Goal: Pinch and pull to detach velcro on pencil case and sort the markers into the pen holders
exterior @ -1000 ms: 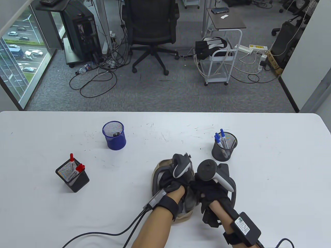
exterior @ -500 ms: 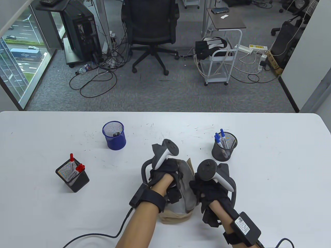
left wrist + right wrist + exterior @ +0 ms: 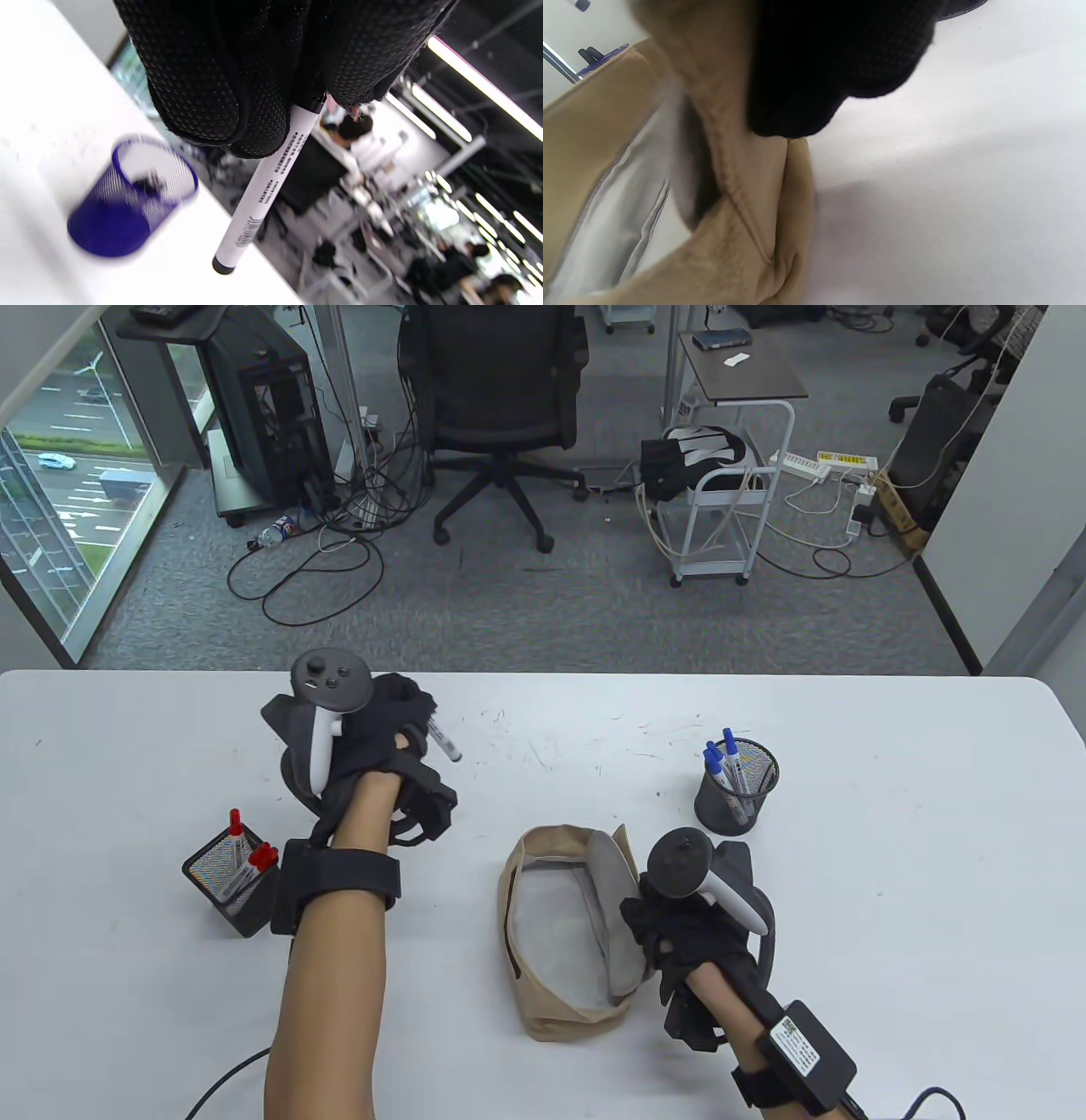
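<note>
The tan pencil case lies open on the table, its grey lining showing and no marker visible inside. My right hand grips its right rim; the right wrist view shows a gloved fingertip on the tan flap. My left hand is raised at the back left, pinching a white marker with a black cap. In the left wrist view the marker hangs above and to the right of the blue mesh holder.
A black square holder with red markers stands at the left. A round grey mesh holder with blue markers stands right of centre. My left hand hides the blue holder in the table view. Cables trail off the near edge.
My left hand came out of the pencil case with a black-capped marker and rose to the back left, over the blue holder. The right hand kept its hold on the case rim.
</note>
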Demonstrator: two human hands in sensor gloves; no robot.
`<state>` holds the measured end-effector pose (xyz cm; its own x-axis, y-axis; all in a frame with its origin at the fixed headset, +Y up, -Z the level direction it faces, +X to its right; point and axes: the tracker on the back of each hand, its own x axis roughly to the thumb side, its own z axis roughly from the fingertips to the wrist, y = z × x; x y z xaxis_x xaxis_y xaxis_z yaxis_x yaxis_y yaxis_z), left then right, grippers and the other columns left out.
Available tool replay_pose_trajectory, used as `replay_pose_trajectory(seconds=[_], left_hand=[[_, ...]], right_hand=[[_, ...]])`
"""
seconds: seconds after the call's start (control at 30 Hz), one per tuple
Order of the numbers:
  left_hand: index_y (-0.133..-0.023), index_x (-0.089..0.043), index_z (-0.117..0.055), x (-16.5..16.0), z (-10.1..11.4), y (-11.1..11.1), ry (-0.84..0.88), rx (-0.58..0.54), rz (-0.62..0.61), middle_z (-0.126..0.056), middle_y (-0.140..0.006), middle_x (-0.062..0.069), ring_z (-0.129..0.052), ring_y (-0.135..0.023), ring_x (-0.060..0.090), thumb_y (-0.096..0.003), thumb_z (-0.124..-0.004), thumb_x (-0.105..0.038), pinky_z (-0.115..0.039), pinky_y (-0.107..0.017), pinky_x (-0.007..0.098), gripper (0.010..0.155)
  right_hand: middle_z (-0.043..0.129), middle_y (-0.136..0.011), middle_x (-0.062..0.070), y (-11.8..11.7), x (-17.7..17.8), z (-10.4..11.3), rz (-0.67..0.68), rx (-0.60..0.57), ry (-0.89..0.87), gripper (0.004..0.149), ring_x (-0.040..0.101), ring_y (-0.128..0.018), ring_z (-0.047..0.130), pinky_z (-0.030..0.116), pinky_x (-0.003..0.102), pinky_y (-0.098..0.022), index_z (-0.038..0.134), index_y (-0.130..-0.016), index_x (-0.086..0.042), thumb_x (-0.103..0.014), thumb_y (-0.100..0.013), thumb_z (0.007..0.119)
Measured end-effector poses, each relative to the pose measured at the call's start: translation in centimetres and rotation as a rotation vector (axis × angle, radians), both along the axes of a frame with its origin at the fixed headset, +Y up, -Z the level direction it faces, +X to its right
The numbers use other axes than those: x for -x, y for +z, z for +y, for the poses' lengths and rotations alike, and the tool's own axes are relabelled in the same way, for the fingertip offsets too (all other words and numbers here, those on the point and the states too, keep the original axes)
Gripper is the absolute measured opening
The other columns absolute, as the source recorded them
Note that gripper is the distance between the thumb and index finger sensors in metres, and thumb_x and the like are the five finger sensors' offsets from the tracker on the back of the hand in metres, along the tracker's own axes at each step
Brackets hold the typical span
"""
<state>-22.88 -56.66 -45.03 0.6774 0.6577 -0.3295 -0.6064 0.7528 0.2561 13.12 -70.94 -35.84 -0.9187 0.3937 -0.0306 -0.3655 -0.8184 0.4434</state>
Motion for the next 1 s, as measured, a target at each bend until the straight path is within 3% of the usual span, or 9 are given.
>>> replay_pose_trajectory(seconds=[0.3,0.4,0.57,0.77,1.0], left_hand=[[-0.093,-0.026,-0.089,4.8,-2.4,-1.9,-0.013,0.005,0.132,-0.103,-0.088,0.007,-0.114,-0.065,0.02,-0.0468,-0.093,-0.041,-0.104,-0.04,0.026,0.049],[-0.103,-0.019,-0.079,5.1,-4.5,-2.7,0.05,0.03,0.078,-0.095,-0.097,0.012,-0.109,-0.075,0.024,-0.0461,-0.093,-0.041,-0.102,-0.044,0.029,0.062],[-0.103,-0.015,-0.079,4.6,-5.2,-2.3,0.017,0.023,0.019,-0.093,-0.097,0.015,-0.108,-0.076,0.029,-0.0454,-0.093,-0.038,-0.101,-0.045,0.033,0.063],[-0.103,-0.015,-0.078,2.5,-4.0,0.2,-0.124,0.015,-0.12,-0.091,-0.099,0.016,-0.105,-0.078,0.031,-0.0455,-0.093,-0.038,-0.099,-0.047,0.036,0.064],[-0.107,-0.015,-0.074,-2.5,-4.0,6.0,-0.479,0.013,-0.32,-0.085,-0.105,0.017,-0.097,-0.087,0.035,-0.0471,-0.089,-0.042,-0.091,-0.054,0.044,0.067]], right_hand=[[0.102,-0.069,0.017,0.0,0.0,0.0,-0.001,-0.002,0.003,0.057,0.017,-0.022,0.107,0.089,0.029,-0.015,0.072,-0.094,0.006,-0.033,-0.052,0.081],[0.102,-0.069,0.017,0.0,0.0,0.0,-0.002,-0.005,0.006,0.058,0.017,-0.022,0.107,0.089,0.029,-0.015,0.072,-0.094,0.006,-0.033,-0.052,0.081],[0.102,-0.069,0.017,0.0,0.0,0.0,-0.002,-0.006,0.008,0.057,0.017,-0.022,0.107,0.089,0.029,-0.015,0.072,-0.094,0.006,-0.033,-0.052,0.081],[0.102,-0.07,0.017,0.0,0.0,0.1,-0.004,-0.007,0.012,0.058,0.017,-0.023,0.107,0.089,0.029,-0.016,0.072,-0.094,0.006,-0.033,-0.052,0.081],[0.101,-0.071,0.019,0.1,-0.1,0.2,-0.005,-0.01,0.014,0.062,0.019,-0.025,0.107,0.089,0.031,-0.017,0.07,-0.095,0.006,-0.04,-0.053,0.077]])
